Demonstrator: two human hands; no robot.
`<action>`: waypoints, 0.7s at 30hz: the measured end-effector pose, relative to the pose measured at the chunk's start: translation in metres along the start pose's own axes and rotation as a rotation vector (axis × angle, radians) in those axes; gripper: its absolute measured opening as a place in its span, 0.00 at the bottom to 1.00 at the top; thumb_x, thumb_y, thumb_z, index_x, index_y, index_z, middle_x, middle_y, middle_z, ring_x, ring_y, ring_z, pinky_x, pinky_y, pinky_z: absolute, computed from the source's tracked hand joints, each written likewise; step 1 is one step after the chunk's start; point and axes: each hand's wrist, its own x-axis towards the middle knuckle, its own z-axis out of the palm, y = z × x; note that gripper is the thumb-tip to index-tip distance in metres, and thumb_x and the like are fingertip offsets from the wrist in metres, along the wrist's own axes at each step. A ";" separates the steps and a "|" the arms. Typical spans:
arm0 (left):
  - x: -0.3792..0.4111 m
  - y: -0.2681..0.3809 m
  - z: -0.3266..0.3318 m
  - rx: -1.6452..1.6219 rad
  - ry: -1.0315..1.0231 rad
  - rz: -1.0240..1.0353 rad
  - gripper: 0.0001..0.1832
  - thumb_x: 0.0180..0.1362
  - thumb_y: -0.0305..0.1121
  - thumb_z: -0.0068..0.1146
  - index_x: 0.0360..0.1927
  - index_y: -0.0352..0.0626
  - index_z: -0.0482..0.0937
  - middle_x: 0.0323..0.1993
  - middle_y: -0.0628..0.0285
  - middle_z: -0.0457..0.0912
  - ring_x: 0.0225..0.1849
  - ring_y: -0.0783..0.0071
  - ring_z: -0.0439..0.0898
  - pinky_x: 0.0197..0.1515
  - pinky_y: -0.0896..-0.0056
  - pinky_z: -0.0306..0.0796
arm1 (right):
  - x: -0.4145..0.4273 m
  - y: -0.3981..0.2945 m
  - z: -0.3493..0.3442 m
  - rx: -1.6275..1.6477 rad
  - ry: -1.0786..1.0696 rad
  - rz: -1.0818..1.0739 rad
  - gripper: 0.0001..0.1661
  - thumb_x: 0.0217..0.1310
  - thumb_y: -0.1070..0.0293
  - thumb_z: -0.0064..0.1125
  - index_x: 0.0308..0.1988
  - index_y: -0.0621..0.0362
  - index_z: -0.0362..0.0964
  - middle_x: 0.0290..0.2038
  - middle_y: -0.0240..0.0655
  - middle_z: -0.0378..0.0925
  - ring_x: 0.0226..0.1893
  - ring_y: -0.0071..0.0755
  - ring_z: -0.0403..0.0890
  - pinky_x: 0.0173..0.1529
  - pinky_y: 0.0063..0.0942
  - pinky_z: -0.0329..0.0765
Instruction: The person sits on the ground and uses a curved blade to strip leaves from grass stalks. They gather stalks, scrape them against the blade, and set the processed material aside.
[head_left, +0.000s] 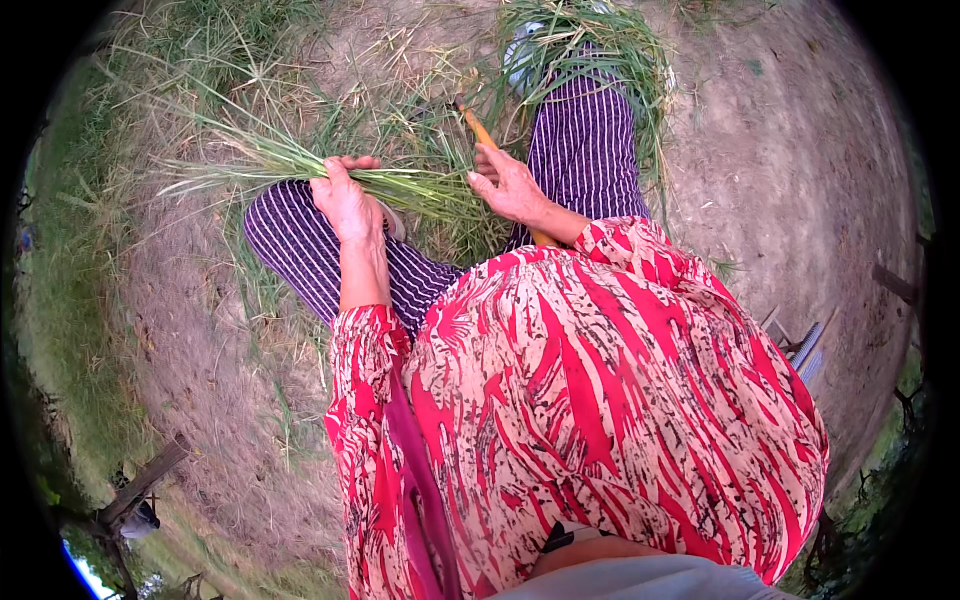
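My left hand (349, 196) is closed around a bundle of long green grass stalks (420, 186), above my bent left knee. The stalks' cut-looking ends point right and their thin tips fan out to the left. Close to the right ends of the stalks is my right hand (510, 184), its thumb and fingers apart with nothing gripped in the palm. Beside its fingers a slanting orange-brown wooden handle (476, 126) shows, with a dark end at the top. Part of a similar handle shows below the wrist; whether the hand touches it, I cannot tell.
A heap of long grass (630, 34) lies over my right lower leg and foot. Loose grass (360, 127) covers the dirt ahead, with more at the upper left. A wooden post (146, 480) stands at lower left, and a striped object (806, 345) lies on the right.
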 end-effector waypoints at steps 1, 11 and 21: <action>0.006 0.013 -0.001 -0.023 0.015 0.049 0.07 0.64 0.33 0.40 0.33 0.41 0.63 0.26 0.62 0.70 0.26 0.67 0.74 0.37 0.57 0.73 | 0.000 0.006 -0.004 0.033 0.030 0.050 0.36 0.55 0.60 0.55 0.57 0.70 0.54 0.46 0.53 0.70 0.42 0.41 0.77 0.47 0.32 0.74; 0.026 0.102 -0.031 -0.296 0.011 0.136 0.10 0.64 0.34 0.38 0.29 0.41 0.64 0.24 0.63 0.66 0.28 0.69 0.65 0.44 0.56 0.63 | 0.007 0.021 -0.012 0.281 0.048 0.264 0.38 0.57 0.54 0.53 0.58 0.68 0.54 0.46 0.48 0.72 0.47 0.38 0.74 0.49 0.26 0.71; 0.030 0.123 -0.071 -0.635 -0.213 -0.008 0.19 0.63 0.47 0.37 0.24 0.44 0.61 0.15 0.68 0.56 0.17 0.77 0.57 0.26 0.71 0.54 | 0.009 0.027 -0.018 0.760 0.169 0.472 0.39 0.59 0.53 0.51 0.61 0.65 0.48 0.52 0.41 0.65 0.49 0.35 0.70 0.52 0.33 0.67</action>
